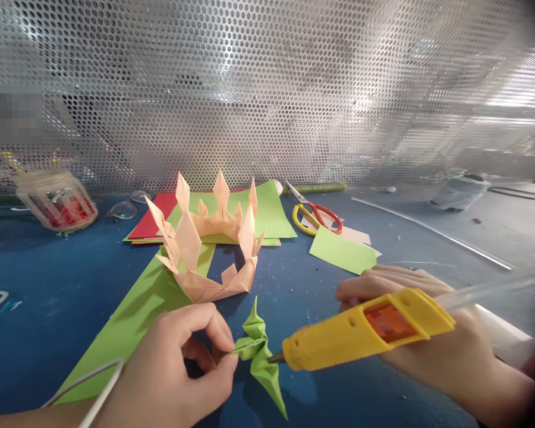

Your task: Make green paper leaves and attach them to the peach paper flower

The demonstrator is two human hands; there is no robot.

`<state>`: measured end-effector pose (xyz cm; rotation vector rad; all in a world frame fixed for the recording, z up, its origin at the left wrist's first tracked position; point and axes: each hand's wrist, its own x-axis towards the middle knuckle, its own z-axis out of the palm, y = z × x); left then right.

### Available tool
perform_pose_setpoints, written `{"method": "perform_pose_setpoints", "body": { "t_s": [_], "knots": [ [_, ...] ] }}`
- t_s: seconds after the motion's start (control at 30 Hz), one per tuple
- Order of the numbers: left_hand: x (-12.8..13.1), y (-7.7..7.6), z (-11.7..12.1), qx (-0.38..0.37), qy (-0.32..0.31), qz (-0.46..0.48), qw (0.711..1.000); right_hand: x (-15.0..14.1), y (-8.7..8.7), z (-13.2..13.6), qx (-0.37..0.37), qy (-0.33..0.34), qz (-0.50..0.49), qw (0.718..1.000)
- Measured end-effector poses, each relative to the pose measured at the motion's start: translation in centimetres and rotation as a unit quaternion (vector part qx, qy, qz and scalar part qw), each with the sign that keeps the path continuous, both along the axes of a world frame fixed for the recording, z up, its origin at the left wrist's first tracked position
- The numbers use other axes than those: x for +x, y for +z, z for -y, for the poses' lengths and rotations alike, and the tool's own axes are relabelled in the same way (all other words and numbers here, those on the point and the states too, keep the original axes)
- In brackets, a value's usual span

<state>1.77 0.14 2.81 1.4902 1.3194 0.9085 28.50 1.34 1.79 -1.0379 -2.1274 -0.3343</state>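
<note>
My left hand [178,362] pinches a folded green paper piece [259,353] between thumb and forefinger, low in the middle of the view. My right hand [432,333] grips a yellow glue gun [365,327] with an orange trigger. Its metal nozzle touches the right side of the green piece. Just behind stands a peach folded-paper crown [209,249] with pointed tips, resting partly on a green sheet [129,321].
Blue table top [49,297]. Red and green paper sheets [267,208] lie behind the crown. Scissors [316,215] with red and yellow handles and a green paper square [341,251] sit to the right. A clear jar [56,199] stands far left. Perforated metal screen [267,89] closes the back.
</note>
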Motion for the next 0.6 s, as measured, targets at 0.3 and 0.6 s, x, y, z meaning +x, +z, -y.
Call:
{"method": "perform_pose_setpoints", "body": {
  "t_s": [0.3,0.6],
  "knots": [
    [-0.1,-0.3,0.0,0.018,-0.002,-0.026,1.000,-0.2,0.4,-0.1,0.007,0.003,0.009,1.000],
    [0.1,0.1,0.2,0.008,0.012,-0.020,1.000,-0.4,1.9,-0.1,0.053,0.016,0.058,0.997]
  ]
}}
